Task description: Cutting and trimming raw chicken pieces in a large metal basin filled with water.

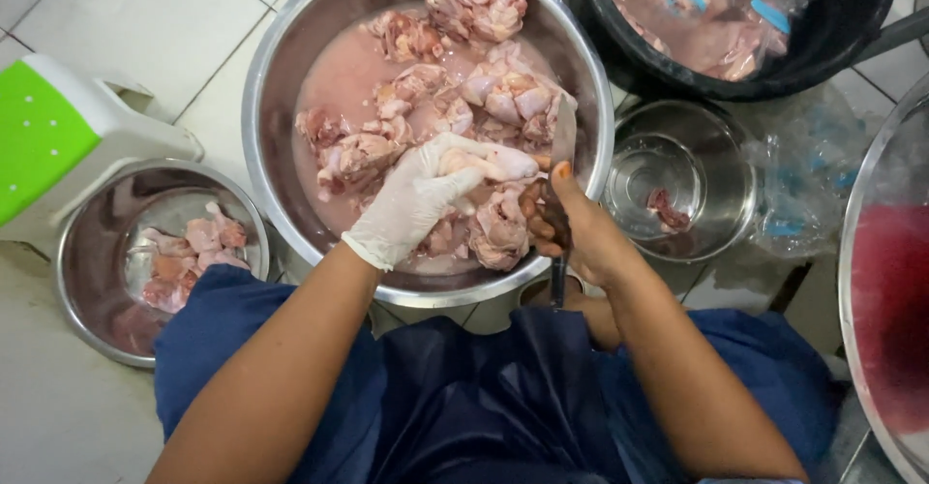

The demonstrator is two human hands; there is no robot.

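My left hand [416, 198], in a white glove, grips a raw chicken piece [489, 163] over the large steel basin [281, 58]. That basin holds several raw chicken pieces in pinkish water. My right hand [571, 227] is bare and closed around a knife [562, 136], blade pointing up beside the held piece. The blade edge sits close to the chicken piece; contact is unclear.
A small steel bowl [87, 252] at the left holds trimmed pieces. A green and white stool [48, 136] stands beside it. A small steel bowl [716, 165] with a scrap sits right. A black tub [832, 29] of bagged meat is behind, and another basin [871, 252] is at far right.
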